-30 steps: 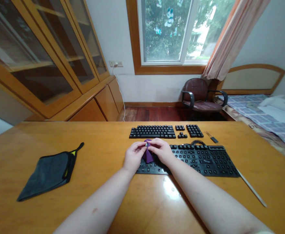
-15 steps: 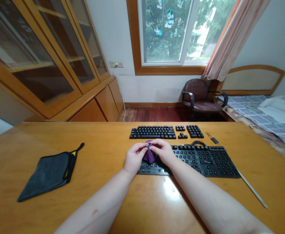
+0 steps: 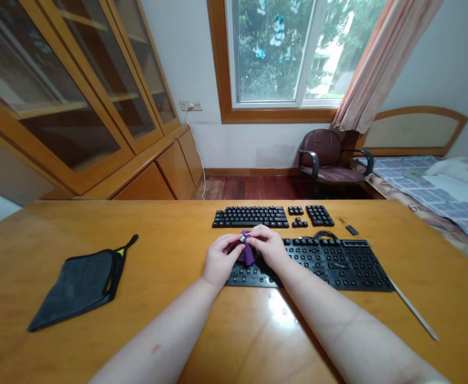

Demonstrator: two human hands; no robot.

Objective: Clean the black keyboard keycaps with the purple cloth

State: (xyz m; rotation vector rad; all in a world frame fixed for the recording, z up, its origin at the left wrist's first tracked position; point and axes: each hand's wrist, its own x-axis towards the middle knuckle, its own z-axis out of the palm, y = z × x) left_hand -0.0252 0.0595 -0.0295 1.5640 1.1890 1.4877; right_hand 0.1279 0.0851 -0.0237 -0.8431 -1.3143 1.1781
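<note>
Over the left end of the keyboard base (image 3: 357,266): small pale piece (image 3: 243,239) up at the fingertips, purple cloth (image 3: 246,257) bunched round it and hanging down over the base. Likely a keycap, too small to be sure. Left hand (image 3: 219,260) has thumb and finger pinched on the piece; right hand (image 3: 268,248) is pinched on the cloth beside it. Fingertips nearly meet.

Progress, my read: most caps are off the base, only switch positions showing; a dark row along its far edge looks capped. Part of the base is hidden by hands and forearm. Removed caps sit grouped beyond it: main block (image 3: 253,216), small block (image 3: 295,210), arrow cluster (image 3: 299,222), number block (image 3: 319,215). Main block looks short at its far left corner. Can't tell which caps are wiped; base has most of its caps left to go back.

Table (image 3: 169,234): wood, glossy. Dark puller-like tool (image 3: 352,230) behind the base, pale stick (image 3: 413,309) off its right end, folded grey cloth (image 3: 76,288) well apart, left.

Room: glass-front cabinet (image 3: 135,125) left, window (image 3: 276,53) ahead, office chair (image 3: 327,154) and bed (image 3: 421,170) right.
</note>
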